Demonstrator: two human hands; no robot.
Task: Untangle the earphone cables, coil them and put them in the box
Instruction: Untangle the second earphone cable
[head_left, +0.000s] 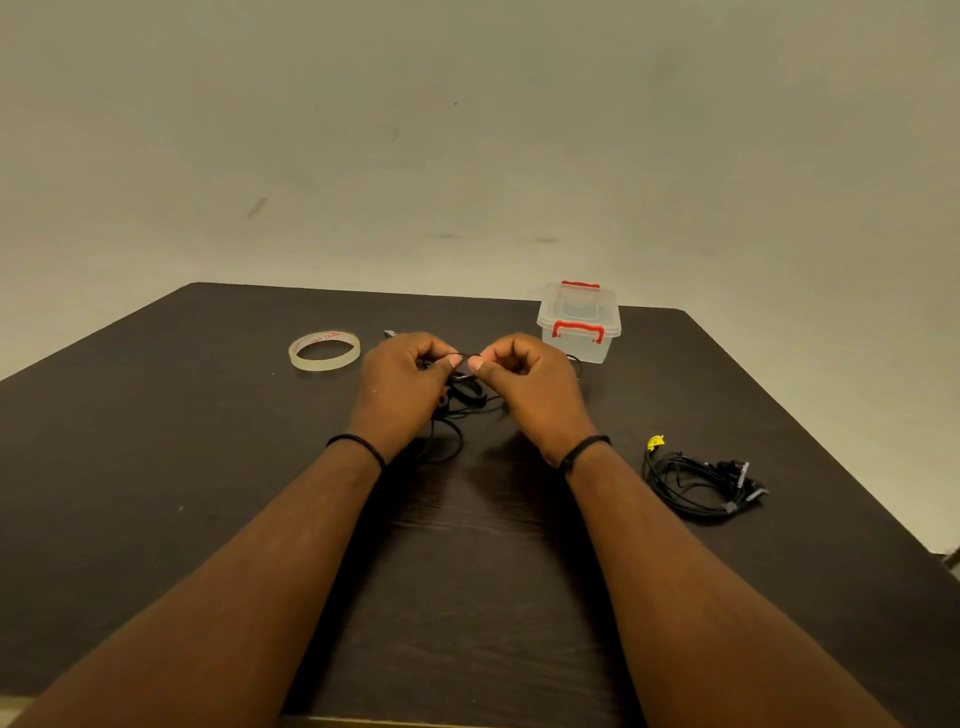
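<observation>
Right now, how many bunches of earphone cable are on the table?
2: one tangled bunch pinched between left hand and right hand, another bunch lying at right. More may hide under the hands.

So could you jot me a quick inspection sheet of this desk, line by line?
Surface: dark wooden table.
Job's things: clear box with red latches, lid on, far right.
Clutter: tape roll, far left.
Grippers: left hand and right hand both pinch the black earphone cable.
Cables: second tangled bundle with yellow tag, lying right, untouched.
Surroundings: plain wall.
</observation>
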